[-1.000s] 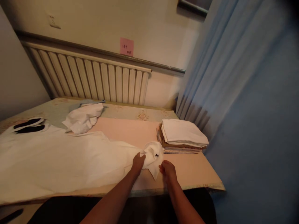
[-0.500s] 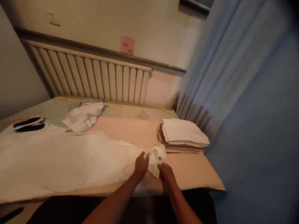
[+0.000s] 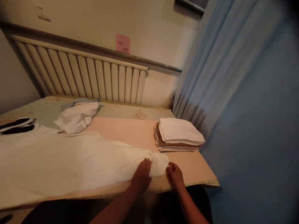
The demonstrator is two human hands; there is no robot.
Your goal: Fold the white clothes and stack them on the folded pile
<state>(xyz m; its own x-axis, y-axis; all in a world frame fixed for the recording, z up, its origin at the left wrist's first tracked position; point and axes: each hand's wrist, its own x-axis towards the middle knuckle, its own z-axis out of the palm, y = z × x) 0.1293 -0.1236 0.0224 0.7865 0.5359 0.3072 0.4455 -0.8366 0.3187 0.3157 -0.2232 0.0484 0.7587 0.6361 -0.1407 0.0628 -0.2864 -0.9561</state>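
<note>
A large white garment [image 3: 70, 158] lies spread along the table, narrowing to a bunched end at the right. My left hand [image 3: 142, 175] rests on it just short of that end, palm down with its fingers laid out over the cloth. At the very tip, my right hand [image 3: 175, 175] has its fingers curled and pinches the edge of the fabric. The thumb of my right hand is partly hidden. Black-and-white pieces [image 3: 18, 127] show at the garment's far left side.
A stack of folded cloths [image 3: 179, 130], white on top, sits at the back right. Behind the garment lies a crumpled white cloth [image 3: 78, 116]. A radiator [image 3: 93, 73] runs along the wall, and a blue curtain [image 3: 235, 124] hangs at the right.
The garment's end has been turned and flattened, so its small dark label no longer shows. My left hand has gone from gripping the cloth to lying on it; my right hand moved slightly right.
</note>
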